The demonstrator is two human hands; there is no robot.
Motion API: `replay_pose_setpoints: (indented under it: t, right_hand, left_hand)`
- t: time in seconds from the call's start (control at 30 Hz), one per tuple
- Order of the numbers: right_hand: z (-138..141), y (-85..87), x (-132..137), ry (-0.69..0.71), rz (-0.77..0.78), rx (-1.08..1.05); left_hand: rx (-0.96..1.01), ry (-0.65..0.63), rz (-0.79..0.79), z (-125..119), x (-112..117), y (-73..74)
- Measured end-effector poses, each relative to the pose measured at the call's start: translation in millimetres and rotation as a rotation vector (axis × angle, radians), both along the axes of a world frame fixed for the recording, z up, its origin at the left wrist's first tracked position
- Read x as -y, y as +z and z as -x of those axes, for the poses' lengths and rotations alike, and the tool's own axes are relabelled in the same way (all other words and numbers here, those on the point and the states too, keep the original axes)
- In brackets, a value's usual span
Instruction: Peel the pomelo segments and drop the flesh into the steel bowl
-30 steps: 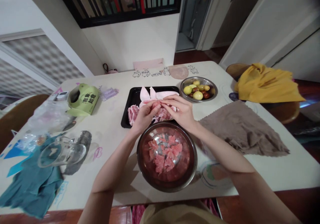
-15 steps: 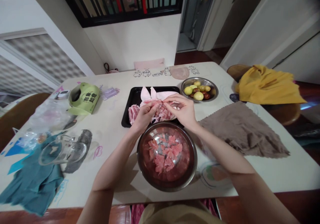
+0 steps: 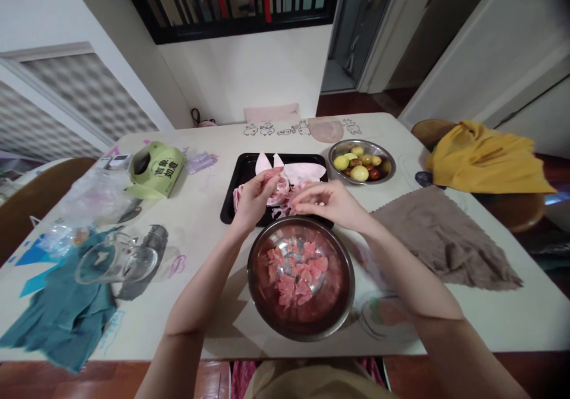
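looks partway along, judging by the loose pink flesh (image 3: 314, 267) in the steel bowl (image 3: 332, 310). with another pink piece (image 3: 271, 173) pinched between thumb and fingers of the left hand (image 3: 252, 202), above the black tray (image 3: 243, 171), so at least that much left to add. on the tray, pale rind (image 3: 305, 171) and peelings (image 3: 281, 192), too jumbled to tell any remaining flesh from waste. right hand (image 3: 332, 203) over the tray's near side, fingers bent, tips close together; cannot tell whether gripping a scrap. on the green box (image 3: 162, 170), apparently 吉象如意, second character uncertain; near the table (image 3: 200, 197) edge, illegible blue scribble (image 3: 112, 329).
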State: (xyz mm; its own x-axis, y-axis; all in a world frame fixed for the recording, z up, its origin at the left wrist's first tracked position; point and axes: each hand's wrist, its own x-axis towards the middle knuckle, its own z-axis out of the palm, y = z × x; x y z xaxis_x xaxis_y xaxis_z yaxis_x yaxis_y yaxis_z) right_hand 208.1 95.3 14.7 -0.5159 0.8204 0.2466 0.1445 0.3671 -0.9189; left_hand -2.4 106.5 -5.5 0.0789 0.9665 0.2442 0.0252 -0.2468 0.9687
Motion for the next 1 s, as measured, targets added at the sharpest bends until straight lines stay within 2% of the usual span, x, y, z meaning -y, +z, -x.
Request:
replay_pose_setpoints:
  t: [0.07, 0.17, 0.3, 0.6, 0.7, 0.83, 0.9, 1.0]
  right_hand:
    - [1, -2.6, 4, 0.163, 0.018, 0.214]
    - [11, -10.7, 15, 0.337, -0.046, 0.508]
    - [23, -19.4, 26, 0.404, -0.16, 0.683]
    - [10, -11.4, 21, 0.203, -0.307, 0.546]
    - [7, -6.1, 14, -0.023, -0.271, 0.407]
    - [10, -4.9, 4, -0.394, -0.259, 0.084]
    - [16, -10.0, 0, -0.451, -0.241, -0.002]
    - [24, -21.6, -5, -0.454, -0.229, -0.013]
  left_hand:
    - [0.007, -0.026, 0.024, -3, 1, -2.4]
    - [-0.007, -0.032, 0.049, -5, 1, -7.3]
    - [-0.045, -0.047, 0.029, -3, 0, -11.5]
    - [0.047, -0.127, 0.068, -4, 2, -9.5]
    - [0.059, -0.127, 0.049, -6, 2, -12.3]
    - [0.034, -0.078, -0.052, -11, 0, -25.9]
    - [0.024, -0.084, -0.118, -15, -1, -34.2]
    - [-0.012, -0.063, -0.211, -20, -1, -42.2]
